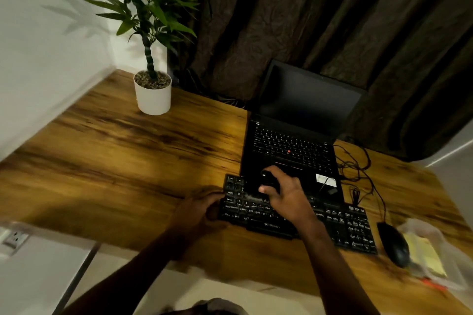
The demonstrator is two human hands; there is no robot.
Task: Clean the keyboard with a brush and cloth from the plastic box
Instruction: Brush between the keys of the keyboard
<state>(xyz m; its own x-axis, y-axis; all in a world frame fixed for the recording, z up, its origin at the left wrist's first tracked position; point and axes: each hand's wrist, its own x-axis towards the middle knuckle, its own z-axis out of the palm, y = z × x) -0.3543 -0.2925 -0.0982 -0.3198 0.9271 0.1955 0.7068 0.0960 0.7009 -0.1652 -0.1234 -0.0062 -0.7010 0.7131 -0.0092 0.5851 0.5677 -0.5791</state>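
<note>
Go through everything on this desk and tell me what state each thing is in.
Laptop: open, screen dark.
Keyboard: flat on desk, before the laptop.
Brush: gripped by right hand, over the keys.
Left hand: holds keyboard's left end.
Plastic box: yellow cloth inside; lid unclear.
Mouse: untouched, right of keyboard.
Potted plant: upright.

Left arm: bare, reaching forward from the lower left.
Left hand: fingers curled round the left end of the keyboard.
Right arm: bare, stretched forward, wrist straight.
Right hand: back up, thumb and fingers gripping a dark brush.
</note>
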